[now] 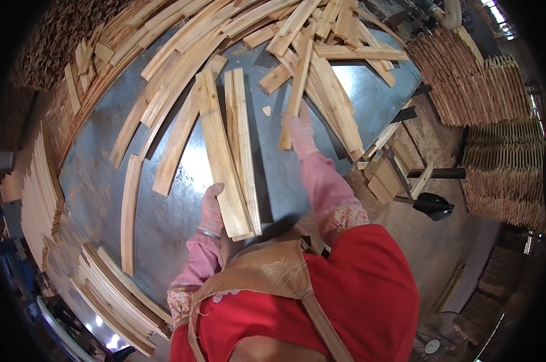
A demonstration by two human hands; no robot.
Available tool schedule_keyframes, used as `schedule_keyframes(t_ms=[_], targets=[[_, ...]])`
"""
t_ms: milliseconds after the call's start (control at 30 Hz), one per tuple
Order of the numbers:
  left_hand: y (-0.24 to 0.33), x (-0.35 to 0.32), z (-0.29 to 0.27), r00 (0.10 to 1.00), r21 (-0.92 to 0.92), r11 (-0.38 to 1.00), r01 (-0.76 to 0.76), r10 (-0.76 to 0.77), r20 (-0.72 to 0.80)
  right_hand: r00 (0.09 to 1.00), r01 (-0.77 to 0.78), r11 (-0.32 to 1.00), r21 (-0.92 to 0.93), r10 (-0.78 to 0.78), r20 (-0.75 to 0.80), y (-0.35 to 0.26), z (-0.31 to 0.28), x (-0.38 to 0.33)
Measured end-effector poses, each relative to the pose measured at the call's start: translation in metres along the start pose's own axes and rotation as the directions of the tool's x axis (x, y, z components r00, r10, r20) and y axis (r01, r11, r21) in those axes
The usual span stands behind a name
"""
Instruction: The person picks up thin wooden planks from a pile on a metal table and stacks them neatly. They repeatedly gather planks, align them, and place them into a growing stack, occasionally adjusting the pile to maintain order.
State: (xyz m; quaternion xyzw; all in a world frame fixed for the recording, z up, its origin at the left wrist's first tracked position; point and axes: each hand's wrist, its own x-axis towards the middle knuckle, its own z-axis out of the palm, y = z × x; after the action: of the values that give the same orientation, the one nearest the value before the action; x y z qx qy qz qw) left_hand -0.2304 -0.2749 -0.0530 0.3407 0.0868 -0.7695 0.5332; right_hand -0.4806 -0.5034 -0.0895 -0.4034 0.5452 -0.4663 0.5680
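My left hand (211, 208), in a pale pinkish glove, is closed on the lower left edge of a long wooden board (217, 145); its fingers are partly hidden by the wood. Close along that board's right side lies another long wooden piece (244, 139), with a dark gap between them near the far end. Farther out to the right, my gloved right hand (301, 131) is wrapped round the near end of a narrow wooden plank (301, 75). This plank slants away from me, its far end among the heaped planks.
Loose planks (279, 39) are heaped across the far side of the blue-grey metal table (164, 145). A curved strip (129, 211) lies at the left. Stacked slats (113, 295) stand at lower left, and tall wood stacks (466, 78) at right. A floor fan (432, 346) is at lower right.
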Motion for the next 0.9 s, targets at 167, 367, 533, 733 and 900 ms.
schedule_keyframes(t_ms=[167,367,533,733,900], targets=[[-0.009,0.017,-0.016,0.990,-0.003,0.998,-0.062,0.061,-0.129,0.942,-0.144,0.954,0.262,0.050,0.332,0.036,-0.017,-0.102],[-0.013,-0.004,0.023,0.965,0.114,0.989,-0.090,0.115,-0.237,0.815,-0.566,0.627,0.535,0.328,0.477,0.022,0.044,-0.173],[0.004,-0.041,-0.005,0.958,0.301,0.941,-0.152,0.215,-0.191,0.922,-0.388,0.818,0.426,0.341,0.184,0.058,0.038,-0.156],[0.007,-0.106,-0.066,0.831,0.509,0.796,-0.328,0.499,-0.245,0.988,0.149,0.803,-0.577,-0.100,0.116,0.033,-0.009,-0.138],[0.011,-0.188,-0.092,0.832,0.225,0.848,-0.479,0.521,-0.192,0.971,0.236,0.857,-0.459,-0.195,0.136,0.010,0.035,-0.197]])
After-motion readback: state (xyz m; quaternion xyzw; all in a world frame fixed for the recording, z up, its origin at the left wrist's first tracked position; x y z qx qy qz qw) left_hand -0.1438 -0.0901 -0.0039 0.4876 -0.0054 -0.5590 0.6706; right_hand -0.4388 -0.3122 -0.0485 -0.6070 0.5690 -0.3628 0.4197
